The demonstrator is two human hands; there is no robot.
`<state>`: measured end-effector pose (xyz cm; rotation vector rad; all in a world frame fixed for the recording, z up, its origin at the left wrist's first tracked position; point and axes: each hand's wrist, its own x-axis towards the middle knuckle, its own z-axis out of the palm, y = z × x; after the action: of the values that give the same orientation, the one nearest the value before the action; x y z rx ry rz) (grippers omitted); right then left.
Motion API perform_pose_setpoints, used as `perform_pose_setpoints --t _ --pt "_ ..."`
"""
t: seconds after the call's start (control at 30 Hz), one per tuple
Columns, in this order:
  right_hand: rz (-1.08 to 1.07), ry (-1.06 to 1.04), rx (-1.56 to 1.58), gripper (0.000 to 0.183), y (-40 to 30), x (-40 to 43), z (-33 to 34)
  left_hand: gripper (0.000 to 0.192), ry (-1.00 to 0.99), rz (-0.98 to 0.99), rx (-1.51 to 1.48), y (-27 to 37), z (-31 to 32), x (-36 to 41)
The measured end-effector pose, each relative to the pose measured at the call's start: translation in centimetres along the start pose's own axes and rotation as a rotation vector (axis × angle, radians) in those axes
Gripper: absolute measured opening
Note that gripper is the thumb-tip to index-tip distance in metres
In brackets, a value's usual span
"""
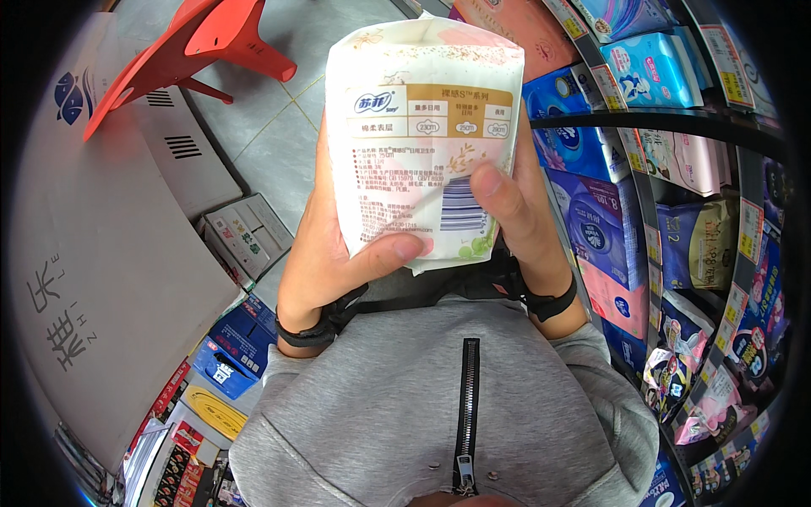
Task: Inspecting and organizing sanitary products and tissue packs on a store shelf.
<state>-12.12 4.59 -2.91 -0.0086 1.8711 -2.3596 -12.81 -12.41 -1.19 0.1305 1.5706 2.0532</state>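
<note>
I hold a white plastic pack of sanitary pads [393, 158] upright in front of my chest, between both hands. Its printed back faces me, with a gold-and-white size table, small text, a barcode and pale flower and green fruit patterns. My left hand [345, 256] grips the left side and lower edge, its thumb lying across the bottom front. On the right side, my right hand [523, 203] grips the pack with the thumb pressed beside the barcode. The other fingers of both hands are hidden behind the pack. A black strap circles each wrist.
Shelves with price tags [751, 231] line the right, holding tissue packs [589, 222] and sanitary packs [652, 70]. A red plastic chair [190, 57] stands at upper left, by a grey-white counter [127, 272]. Cartons [250, 234] sit on the grey tiled floor [266, 136].
</note>
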Motion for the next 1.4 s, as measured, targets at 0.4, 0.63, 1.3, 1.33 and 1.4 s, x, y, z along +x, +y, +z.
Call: perform_pose_setpoints --t 0.4,0.63,1.3,1.33,1.4 --pt "0.239 -0.032 0.403 0.087 -0.2 -2.2 -1.1 0.072 0.128 0.025 -0.143 -2.5 -1.7 -1.9" --pt "0.059 0.063 0.210 0.080 -0.4 -1.1 0.1 0.080 0.185 0.139 0.110 -1.5 -0.6 -0.8" --pt "0.005 0.070 0.215 0.070 0.3 -0.8 0.5 0.075 0.008 0.131 0.045 -1.6 -1.7 -0.9" --pt "0.026 0.089 0.246 0.067 0.4 -0.8 0.3 0.079 0.017 0.182 0.088 -1.7 -1.9 -0.3" --pt "0.090 0.139 0.328 0.063 0.7 -1.4 0.1 0.101 0.061 0.173 -0.021 -1.6 -1.6 0.4"
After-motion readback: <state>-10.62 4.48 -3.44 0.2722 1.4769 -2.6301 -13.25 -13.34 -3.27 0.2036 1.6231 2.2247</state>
